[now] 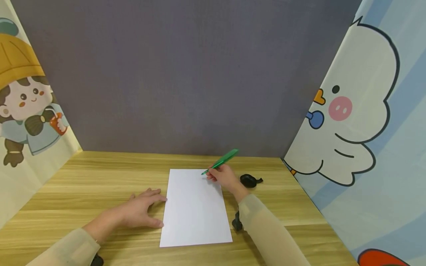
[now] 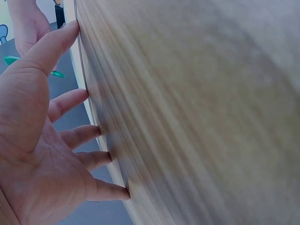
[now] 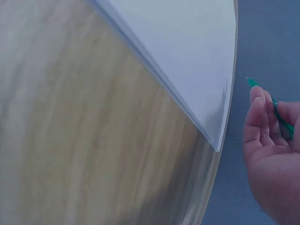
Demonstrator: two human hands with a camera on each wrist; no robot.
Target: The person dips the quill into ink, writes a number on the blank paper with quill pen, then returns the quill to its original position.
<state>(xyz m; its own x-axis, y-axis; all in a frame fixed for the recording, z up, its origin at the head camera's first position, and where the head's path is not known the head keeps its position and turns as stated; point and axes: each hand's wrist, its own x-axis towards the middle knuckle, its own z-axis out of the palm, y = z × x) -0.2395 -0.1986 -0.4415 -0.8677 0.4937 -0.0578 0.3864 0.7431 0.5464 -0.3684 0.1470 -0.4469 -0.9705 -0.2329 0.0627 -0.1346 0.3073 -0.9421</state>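
A blank white sheet of paper (image 1: 196,208) lies on the wooden table. My right hand (image 1: 221,175) pinches a green pen (image 1: 224,159) over the sheet's far right part, its tip pointing left and down. In the right wrist view the pen (image 3: 252,82) sticks out past the curled fingers of that hand (image 3: 272,145). My left hand (image 1: 139,208) rests at the sheet's left side, fingers spread, with the thumb and a fingertip at the paper's edge. The left wrist view shows this hand (image 2: 42,140) with its fingertips against the tabletop.
On the wooden table (image 1: 110,173), a small black object with a short tail (image 1: 249,181) lies right of my right hand. Another black item (image 1: 237,221) sits beside the right sleeve. A grey panel (image 1: 186,81) stands behind the table, with cartoon-printed sheets (image 1: 362,92) at both sides.
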